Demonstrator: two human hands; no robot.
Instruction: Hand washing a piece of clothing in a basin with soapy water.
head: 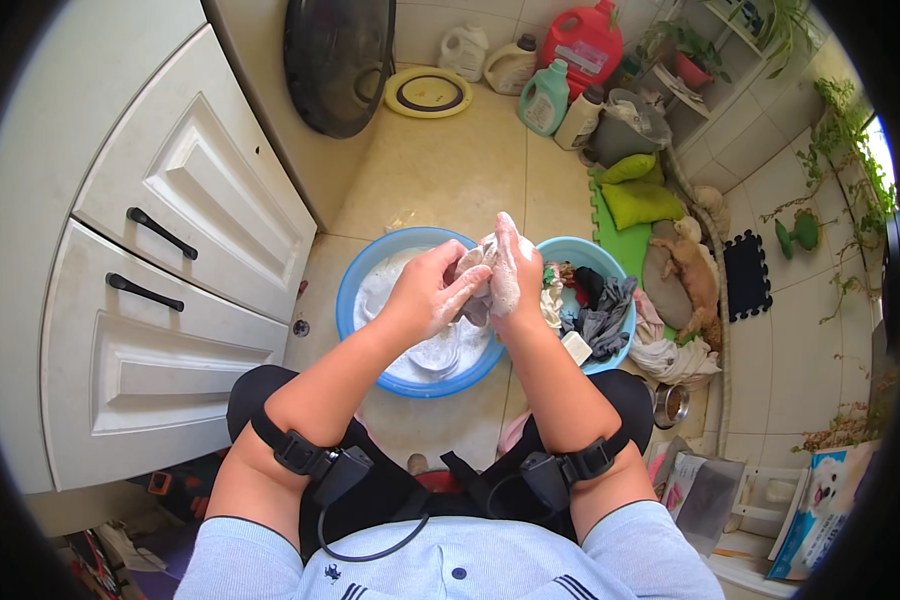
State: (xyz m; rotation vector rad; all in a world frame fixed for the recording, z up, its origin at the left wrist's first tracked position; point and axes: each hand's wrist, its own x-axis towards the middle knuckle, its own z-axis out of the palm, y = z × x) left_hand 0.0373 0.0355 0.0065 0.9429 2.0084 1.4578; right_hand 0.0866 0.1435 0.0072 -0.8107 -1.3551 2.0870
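Note:
Between my left hand (439,289) and my right hand (511,270) is a wet, bunched greyish-white cloth (478,274), gripped from both sides. Foam coats my fingers, most thickly along the edge of the right palm. Both hands are raised over the right side of a blue plastic basin (345,315). White suds fill it, and a pale cloth (436,352) lies partly sunk in them. Against its right side stands a smaller light-blue basin (630,330) holding dark grey clothes (601,319) and other garments. A white bar of soap (576,347) rests at its near edge.
White cabinets (187,300) line the left. Detergent bottles (544,97) and a yellow collapsible basin (427,92) stand at the back. On the right, a brown dog (690,277) lies on a cushion, near a metal food bowl (672,405) and green pillows (641,199).

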